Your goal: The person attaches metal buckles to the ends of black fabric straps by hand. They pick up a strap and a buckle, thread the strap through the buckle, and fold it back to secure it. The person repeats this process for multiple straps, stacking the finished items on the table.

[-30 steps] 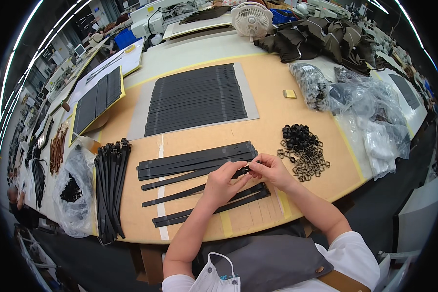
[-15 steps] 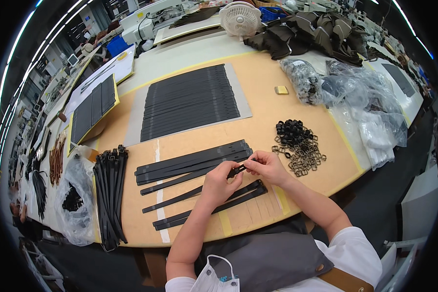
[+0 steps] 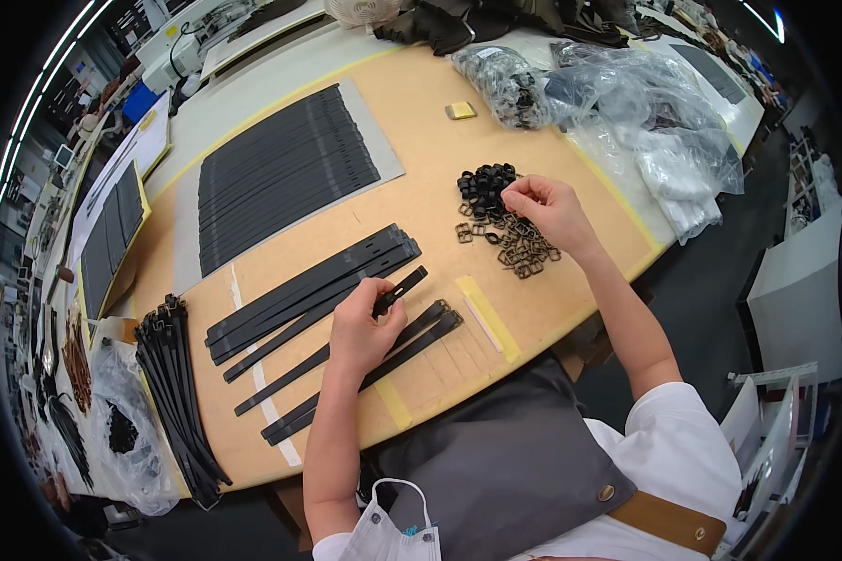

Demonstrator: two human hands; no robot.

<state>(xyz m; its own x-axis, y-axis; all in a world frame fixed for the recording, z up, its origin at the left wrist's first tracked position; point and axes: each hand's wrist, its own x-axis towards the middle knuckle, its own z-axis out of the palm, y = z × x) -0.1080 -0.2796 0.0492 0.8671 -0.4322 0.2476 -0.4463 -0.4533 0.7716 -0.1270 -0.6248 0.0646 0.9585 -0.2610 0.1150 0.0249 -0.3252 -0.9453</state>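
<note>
Clamping a strap [image 3: 408, 282] between thumb and fingers of the left hand [image 3: 360, 327], slotted end sticking out, to the left of the loops [image 3: 482, 187] and nearer the body. Keeping the right hand [image 3: 550, 204] over the right edge of the loops, with thumb and fingertips together; cannot tell whether pinching one. Scattered on the surface [image 3: 421, 126] just on the near side of the loops, touching them: metal buckles [image 3: 529, 251]. Lying left of the loops, overlapping: a stack [image 3: 309, 294]. Lying nearer than the loops: two straps [image 3: 426, 339]. Set beyond the loops: a yellow block [image 3: 460, 110], with plastic bags [image 3: 617, 98] farther right. Piled far left of the loops: a bundle [image 3: 178, 402].
</note>
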